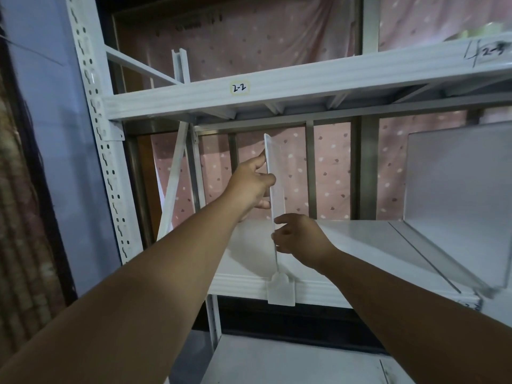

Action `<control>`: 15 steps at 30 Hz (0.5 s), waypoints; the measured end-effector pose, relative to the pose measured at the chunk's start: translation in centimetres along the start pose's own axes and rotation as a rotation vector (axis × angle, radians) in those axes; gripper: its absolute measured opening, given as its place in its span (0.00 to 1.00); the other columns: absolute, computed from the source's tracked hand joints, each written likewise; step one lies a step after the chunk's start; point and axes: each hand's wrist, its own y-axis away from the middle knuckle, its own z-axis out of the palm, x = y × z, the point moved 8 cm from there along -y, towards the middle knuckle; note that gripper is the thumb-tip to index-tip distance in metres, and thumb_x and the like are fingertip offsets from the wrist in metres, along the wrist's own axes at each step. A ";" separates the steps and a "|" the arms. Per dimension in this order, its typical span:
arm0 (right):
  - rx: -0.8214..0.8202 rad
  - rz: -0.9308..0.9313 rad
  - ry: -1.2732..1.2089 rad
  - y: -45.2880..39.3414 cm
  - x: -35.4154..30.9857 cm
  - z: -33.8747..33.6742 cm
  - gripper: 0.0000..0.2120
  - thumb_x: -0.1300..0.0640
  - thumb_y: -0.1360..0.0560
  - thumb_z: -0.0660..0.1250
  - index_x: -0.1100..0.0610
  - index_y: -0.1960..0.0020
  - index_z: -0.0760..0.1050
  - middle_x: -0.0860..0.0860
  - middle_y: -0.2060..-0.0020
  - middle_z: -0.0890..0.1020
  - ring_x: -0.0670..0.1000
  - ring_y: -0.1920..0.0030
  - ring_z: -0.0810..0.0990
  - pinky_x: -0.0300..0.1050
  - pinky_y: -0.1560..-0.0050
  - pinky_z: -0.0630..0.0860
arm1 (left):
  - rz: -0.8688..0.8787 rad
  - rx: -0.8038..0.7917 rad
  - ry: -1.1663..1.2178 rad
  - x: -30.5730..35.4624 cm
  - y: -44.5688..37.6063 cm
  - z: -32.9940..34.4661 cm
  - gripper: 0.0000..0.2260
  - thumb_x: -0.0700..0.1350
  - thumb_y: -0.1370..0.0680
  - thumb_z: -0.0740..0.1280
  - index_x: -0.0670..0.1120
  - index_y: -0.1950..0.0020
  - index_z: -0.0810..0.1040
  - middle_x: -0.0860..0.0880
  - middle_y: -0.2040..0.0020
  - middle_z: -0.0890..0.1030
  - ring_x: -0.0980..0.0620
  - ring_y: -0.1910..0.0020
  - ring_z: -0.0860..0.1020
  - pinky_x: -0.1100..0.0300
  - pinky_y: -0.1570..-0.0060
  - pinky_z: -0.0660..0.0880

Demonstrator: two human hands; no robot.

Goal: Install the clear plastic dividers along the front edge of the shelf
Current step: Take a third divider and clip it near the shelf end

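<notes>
I note both hands, left hand (250, 184) and right hand (300, 239), fingers gripping divider (274, 189) upright, clip (281, 292) over shelf (360, 245) front edge; second divider (454, 195) already mounted; more possibly pending.

Clear divider (274, 189) stands upright, clipped over shelf (360, 239) front edge.

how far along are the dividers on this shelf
One divider already stands on the shelf's right side. A second divider is in hand: left hand steadies it high, right hand low, its clip over the front edge. No spare dividers are visible, so what's left is unclear.
</notes>
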 end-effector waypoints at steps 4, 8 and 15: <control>0.016 0.000 0.031 -0.1 -0.5 -0.2 0.21 0.65 0.26 0.70 0.62 0.34 0.75 0.65 0.59 0.84 0.63 0.56 0.85 0.65 0.48 0.81 | -0.008 0.007 0.027 0.5 0.0 0.3 0.30 0.34 0.18 0.67 0.54 0.18 0.69 0.46 0.38 0.84 0.42 0.45 0.87 0.40 0.49 0.86; 0.016 -0.003 0.059 -0.2 -0.9 -0.5 0.21 0.64 0.27 0.68 0.61 0.34 0.76 0.62 0.60 0.85 0.63 0.55 0.85 0.66 0.49 0.81 | -0.011 0.035 0.054 0.7 -0.2 0.1 0.30 0.34 0.18 0.67 0.53 0.18 0.69 0.53 0.42 0.81 0.50 0.54 0.85 0.50 0.58 0.88; 0.023 0.001 0.040 0.4 -1.0 -0.4 0.20 0.65 0.27 0.67 0.61 0.34 0.76 0.60 0.65 0.82 0.56 0.63 0.82 0.68 0.49 0.81 | -0.026 0.005 0.011 0.9 0.0 0.7 0.30 0.34 0.18 0.67 0.53 0.17 0.68 0.43 0.23 0.76 0.38 0.38 0.84 0.36 0.43 0.84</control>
